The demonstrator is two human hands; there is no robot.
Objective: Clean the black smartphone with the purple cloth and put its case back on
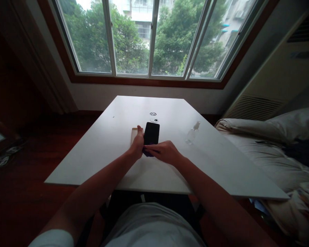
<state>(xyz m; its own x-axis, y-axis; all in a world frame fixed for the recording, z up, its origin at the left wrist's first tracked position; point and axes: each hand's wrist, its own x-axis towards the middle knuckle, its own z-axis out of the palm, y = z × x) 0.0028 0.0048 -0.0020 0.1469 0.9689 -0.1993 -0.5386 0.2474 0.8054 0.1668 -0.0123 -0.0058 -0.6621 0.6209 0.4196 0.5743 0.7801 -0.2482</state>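
Note:
A black smartphone [152,133] is tilted up above the white table, its dark face toward me. My left hand [137,144] grips it along the left edge, thumb pointing up. Across its lower end lie the fingers of my right hand [164,151], pressed together on a dark purple piece [148,153] that looks like cloth. Part of that cloth is hidden under the fingers. Just behind my left hand, a flat beige and gold object [134,134] shows in part; its kind is unclear.
On the white table [100,161], a clear spray bottle [192,133] stands to the right. Two small round pieces [153,114] with black markings lie beyond the phone. A window [149,37] rises behind the table, and a pale padded seat [262,144] is at the right.

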